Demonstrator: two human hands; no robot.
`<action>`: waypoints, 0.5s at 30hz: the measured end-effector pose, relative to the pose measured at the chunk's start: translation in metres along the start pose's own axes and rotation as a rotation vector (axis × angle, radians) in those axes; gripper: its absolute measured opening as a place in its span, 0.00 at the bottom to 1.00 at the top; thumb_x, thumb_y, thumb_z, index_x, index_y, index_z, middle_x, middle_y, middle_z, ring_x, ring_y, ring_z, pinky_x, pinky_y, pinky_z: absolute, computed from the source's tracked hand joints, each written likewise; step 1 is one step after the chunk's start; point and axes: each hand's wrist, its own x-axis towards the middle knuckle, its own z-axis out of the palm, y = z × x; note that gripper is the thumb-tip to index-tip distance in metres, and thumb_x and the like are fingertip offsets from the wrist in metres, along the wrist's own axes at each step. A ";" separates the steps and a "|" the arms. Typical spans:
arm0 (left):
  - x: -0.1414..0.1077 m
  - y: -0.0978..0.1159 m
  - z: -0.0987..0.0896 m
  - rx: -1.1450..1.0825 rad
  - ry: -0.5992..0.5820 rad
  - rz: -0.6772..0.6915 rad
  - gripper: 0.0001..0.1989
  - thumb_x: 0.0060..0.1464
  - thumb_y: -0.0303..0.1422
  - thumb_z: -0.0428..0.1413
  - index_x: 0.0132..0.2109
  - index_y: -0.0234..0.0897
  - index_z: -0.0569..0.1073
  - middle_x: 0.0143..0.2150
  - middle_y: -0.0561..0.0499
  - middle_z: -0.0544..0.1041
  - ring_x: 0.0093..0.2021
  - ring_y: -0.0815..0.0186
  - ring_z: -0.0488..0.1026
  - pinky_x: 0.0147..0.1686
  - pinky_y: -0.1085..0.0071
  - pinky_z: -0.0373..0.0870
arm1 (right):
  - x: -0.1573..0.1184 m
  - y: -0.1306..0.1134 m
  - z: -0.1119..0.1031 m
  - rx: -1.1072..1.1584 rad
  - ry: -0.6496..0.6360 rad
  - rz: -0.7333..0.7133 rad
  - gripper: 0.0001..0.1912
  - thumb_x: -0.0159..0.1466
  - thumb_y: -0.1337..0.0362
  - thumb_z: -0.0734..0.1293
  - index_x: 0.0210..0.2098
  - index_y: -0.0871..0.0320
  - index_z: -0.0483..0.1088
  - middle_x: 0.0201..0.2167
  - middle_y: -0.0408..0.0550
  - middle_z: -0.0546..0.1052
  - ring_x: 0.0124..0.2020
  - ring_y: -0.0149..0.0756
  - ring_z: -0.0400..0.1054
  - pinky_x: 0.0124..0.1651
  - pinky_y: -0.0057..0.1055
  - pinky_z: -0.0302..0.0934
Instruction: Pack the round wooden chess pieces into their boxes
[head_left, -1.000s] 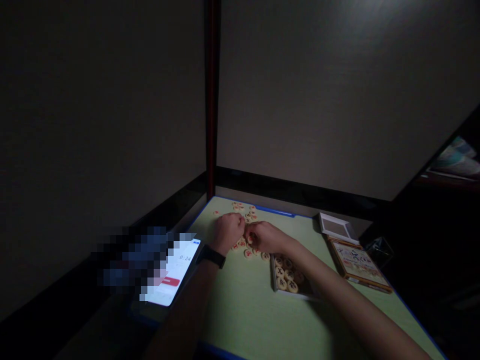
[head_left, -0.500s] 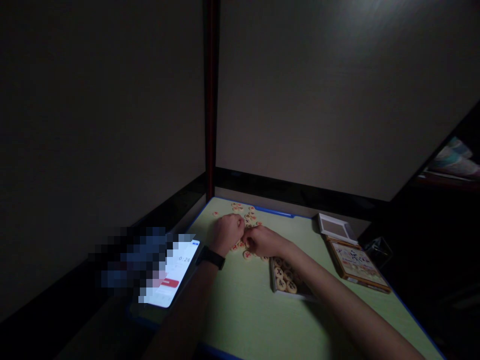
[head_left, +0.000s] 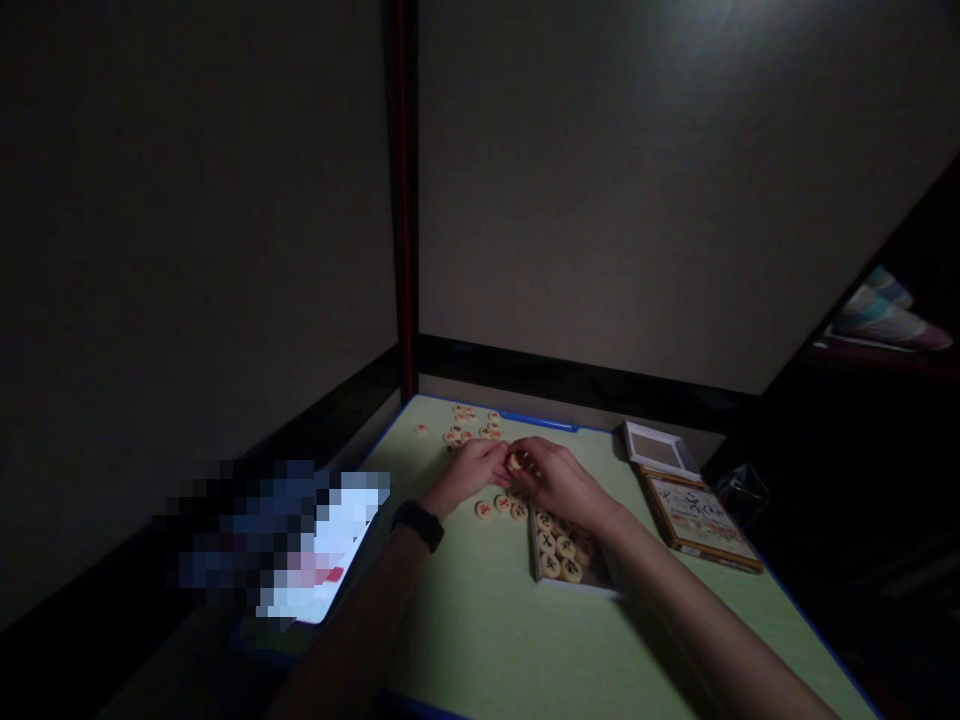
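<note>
My right hand (head_left: pixel 559 478) is closed around a Chinese chess piece (head_left: pixel 514 461), a round wooden disc held at its fingertips. Right beside it, my left hand (head_left: pixel 477 469), with a black band on the wrist, has its fingers drawn together against the right fingertips; whatever lies in them is hidden. Below the hands lie a few loose pieces, one with a red character (head_left: pixel 484 510). An open box tray (head_left: pixel 537 560) under my right forearm holds several pieces with black characters (head_left: pixel 550 566), partly covered by the arm. More pieces (head_left: pixel 463 413) are scattered beyond the hands.
A white box lid (head_left: pixel 660 450) and a printed game box (head_left: pixel 701 520) lie at the table's right. A lit phone (head_left: pixel 337 540), partly pixelated, is on the left. Walls meet behind the blue-edged green table (head_left: pixel 480 620). Something clear and shiny (head_left: pixel 742 492) stands beyond the right edge.
Both hands have lifted from the pile and shifted right, toward the tray. A piece now shows in my right fingertips. The view has turned slightly to the right.
</note>
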 end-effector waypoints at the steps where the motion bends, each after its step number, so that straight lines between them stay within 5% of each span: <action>1: -0.001 -0.001 0.005 -0.108 -0.052 -0.019 0.13 0.59 0.39 0.54 0.33 0.32 0.73 0.26 0.50 0.76 0.28 0.68 0.76 0.34 0.71 0.73 | -0.007 0.003 0.000 0.000 0.021 0.013 0.10 0.63 0.73 0.61 0.43 0.59 0.67 0.38 0.50 0.75 0.37 0.35 0.69 0.41 0.30 0.61; 7: -0.010 -0.009 0.032 -0.256 -0.235 0.096 0.16 0.47 0.41 0.65 0.35 0.30 0.76 0.35 0.46 0.79 0.35 0.65 0.77 0.41 0.68 0.75 | -0.042 0.013 0.005 0.021 0.121 0.061 0.14 0.63 0.74 0.61 0.48 0.57 0.65 0.42 0.50 0.75 0.42 0.37 0.71 0.45 0.34 0.65; 15: -0.019 -0.006 0.051 -0.173 -0.096 0.148 0.14 0.45 0.36 0.65 0.38 0.32 0.79 0.38 0.44 0.82 0.40 0.58 0.78 0.41 0.65 0.77 | -0.062 0.006 0.005 -0.004 0.209 0.048 0.15 0.64 0.72 0.60 0.50 0.55 0.64 0.43 0.53 0.75 0.45 0.40 0.70 0.48 0.39 0.66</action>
